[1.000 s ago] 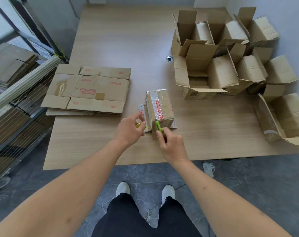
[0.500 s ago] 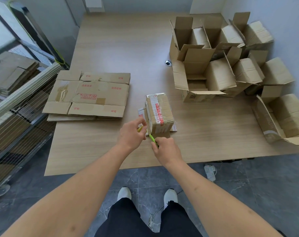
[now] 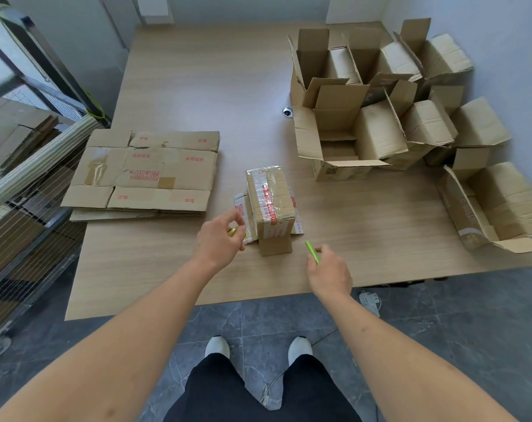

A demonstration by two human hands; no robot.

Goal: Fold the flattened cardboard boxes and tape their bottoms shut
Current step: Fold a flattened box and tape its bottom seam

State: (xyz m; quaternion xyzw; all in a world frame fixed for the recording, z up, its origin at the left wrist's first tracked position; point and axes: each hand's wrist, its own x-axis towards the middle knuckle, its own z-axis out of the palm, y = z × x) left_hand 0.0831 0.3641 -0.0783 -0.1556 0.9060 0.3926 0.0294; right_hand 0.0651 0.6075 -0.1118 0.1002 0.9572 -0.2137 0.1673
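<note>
A small folded cardboard box [image 3: 270, 205] stands bottom-up near the table's front edge, its bottom covered in clear and red-printed tape. My left hand [image 3: 220, 239] sits just left of the box and pinches a small yellow-green object [image 3: 233, 231], mostly hidden by the fingers. My right hand [image 3: 330, 271] is off to the box's right, apart from it, gripping a slim green cutter [image 3: 312, 252]. A stack of flattened boxes [image 3: 146, 172] lies on the left of the table.
Several folded open boxes [image 3: 359, 129] crowd the table's right and back right, one [image 3: 499, 205] near the right front edge. A wire rack [image 3: 21, 166] with cardboard stands left of the wooden table [image 3: 197, 86]. A power strip [image 3: 370, 301] lies on the floor.
My right hand has pulled the green cutter away from the box's near face, moving right and toward me. My left hand stayed beside the box. The camera has tilted up slightly.
</note>
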